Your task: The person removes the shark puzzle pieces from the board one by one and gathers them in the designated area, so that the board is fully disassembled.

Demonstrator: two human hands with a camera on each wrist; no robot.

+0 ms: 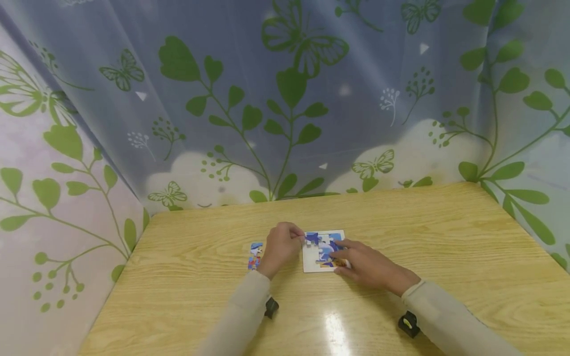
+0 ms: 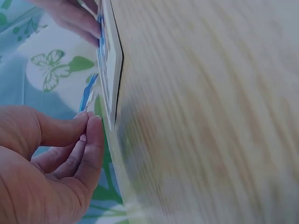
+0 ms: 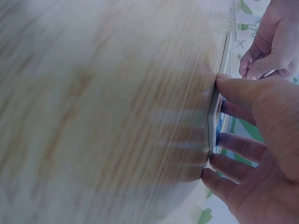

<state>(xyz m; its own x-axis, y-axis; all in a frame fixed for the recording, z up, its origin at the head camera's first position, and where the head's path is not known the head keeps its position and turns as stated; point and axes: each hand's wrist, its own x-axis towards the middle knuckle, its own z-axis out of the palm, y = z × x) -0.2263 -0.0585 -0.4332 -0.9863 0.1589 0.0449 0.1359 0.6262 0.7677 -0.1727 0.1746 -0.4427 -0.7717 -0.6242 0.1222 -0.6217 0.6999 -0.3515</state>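
Note:
A jigsaw puzzle board with a white base lies on the table, partly filled with blue pieces. My left hand is at its upper left corner. Between thumb and forefinger it pinches a puzzle piece, seen edge-on in the left wrist view and tilted above the board. My right hand rests on the board's right side with its fingers spread. In the right wrist view the thumb and fingertips touch the board's edge. These fingers hide part of the picture.
Several loose puzzle pieces lie left of the board, partly behind the left wrist. The wooden table meets a printed curtain at the back and sides. Each wrist wears a small black device.

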